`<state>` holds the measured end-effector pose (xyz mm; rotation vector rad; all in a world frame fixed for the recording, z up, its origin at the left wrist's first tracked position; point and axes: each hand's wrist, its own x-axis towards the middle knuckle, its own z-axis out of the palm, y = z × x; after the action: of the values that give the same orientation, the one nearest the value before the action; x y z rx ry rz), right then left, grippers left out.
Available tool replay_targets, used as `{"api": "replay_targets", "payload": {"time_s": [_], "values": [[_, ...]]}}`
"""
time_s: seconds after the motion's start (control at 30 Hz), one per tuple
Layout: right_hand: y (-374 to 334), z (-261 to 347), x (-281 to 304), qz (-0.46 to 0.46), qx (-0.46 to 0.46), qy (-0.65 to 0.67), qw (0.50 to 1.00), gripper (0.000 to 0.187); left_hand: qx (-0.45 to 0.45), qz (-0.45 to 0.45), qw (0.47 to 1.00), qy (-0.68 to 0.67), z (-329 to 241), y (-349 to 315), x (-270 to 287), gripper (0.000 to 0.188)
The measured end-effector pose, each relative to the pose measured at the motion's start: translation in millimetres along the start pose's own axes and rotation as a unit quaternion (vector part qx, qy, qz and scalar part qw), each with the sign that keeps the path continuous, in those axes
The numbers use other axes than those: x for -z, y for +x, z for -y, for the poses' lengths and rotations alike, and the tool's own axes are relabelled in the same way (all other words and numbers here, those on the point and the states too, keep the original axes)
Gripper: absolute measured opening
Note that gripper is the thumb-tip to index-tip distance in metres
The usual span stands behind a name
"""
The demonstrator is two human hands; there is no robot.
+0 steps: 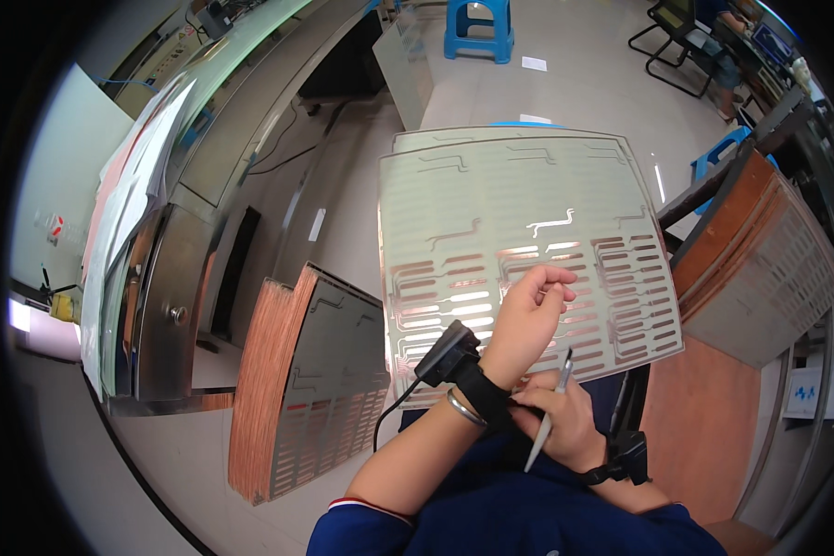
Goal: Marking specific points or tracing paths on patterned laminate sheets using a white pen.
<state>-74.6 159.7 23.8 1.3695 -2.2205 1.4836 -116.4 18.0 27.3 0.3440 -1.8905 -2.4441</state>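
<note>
A large pale grey-green panel with copper-coloured slots and traces (519, 199) lies tilted in front of me, on top of at least one more like it. My left hand (535, 301) is over the panel's lower middle, fingers curled in, with nothing visible in them. Close below it, my right hand (570, 422) holds a slim, pale pen-like tool (542, 431) with a dark tip pointing up. The right fingers reach the black strap (484, 394) on my left wrist; whether they grip it is hidden.
On the left a thick stack of similar panels (329, 380) stands on edge beside a metal drawer cabinet (162, 306). Another stack (760, 269) leans at the right, above a reddish-brown board (700, 431). A blue stool (478, 32) and a seated person (718, 56) are farther back.
</note>
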Motion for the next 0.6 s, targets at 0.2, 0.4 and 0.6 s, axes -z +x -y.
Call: {"api": "replay_targets", "payload": {"time_s": [0.2,0.4,0.6], "values": [[14,23,-3,0.007,0.004,0.033,0.999,0.053,-0.093,-0.024,0.944,0.316,5,-3,2,0.02],[20,34,-11,-0.036,-0.03,-0.036,0.998,0.046,-0.166,-0.115,0.867,0.456,-1,-5,6,0.016],[27,42,-4,0.011,-0.074,-0.133,0.988,0.046,-0.176,-0.145,0.757,0.613,0,-3,8,0.018]]}}
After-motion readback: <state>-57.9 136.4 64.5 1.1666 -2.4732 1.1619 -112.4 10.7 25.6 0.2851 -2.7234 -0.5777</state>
